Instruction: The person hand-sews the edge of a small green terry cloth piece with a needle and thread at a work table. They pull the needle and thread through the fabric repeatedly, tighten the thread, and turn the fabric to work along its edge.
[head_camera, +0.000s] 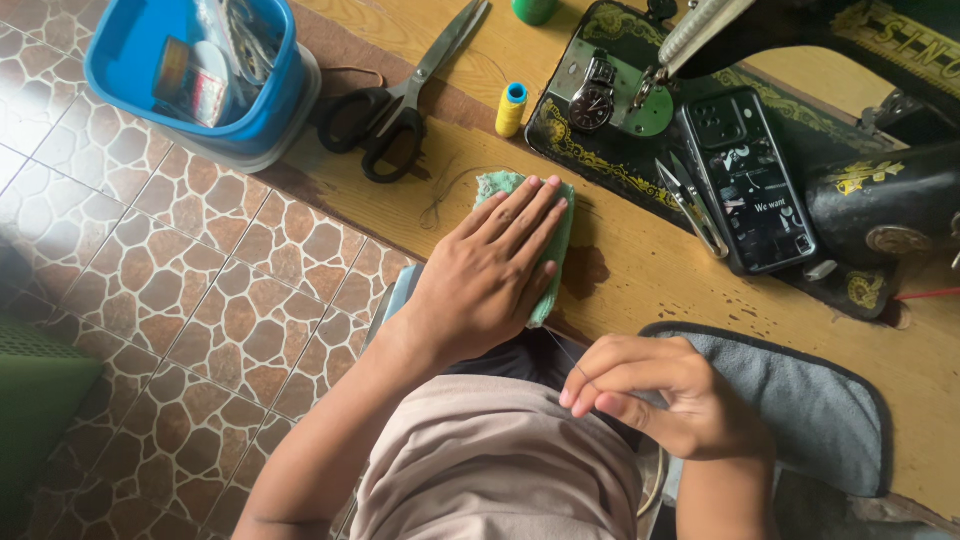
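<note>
My left hand (492, 272) lies flat, fingers together, pressing a small green fabric piece (553, 250) onto the wooden table (640, 270) near its front edge. My right hand (665, 395) is lower, near my lap, with thumb and fingers pinched on a thin thread (562, 352) that runs up toward the green fabric. Whether a needle is in the pinch is too small to tell. A grey fabric piece with dark edging (810, 405) lies just right of my right hand.
A black sewing machine (880, 190) stands at the right with a phone (752, 180), a wristwatch (594, 98) and small snips (690, 205) on its base. Black scissors (400, 100), a yellow thread spool (511, 108) and a blue tub (200, 75) sit at the left. Tiled floor (150, 300) lies below.
</note>
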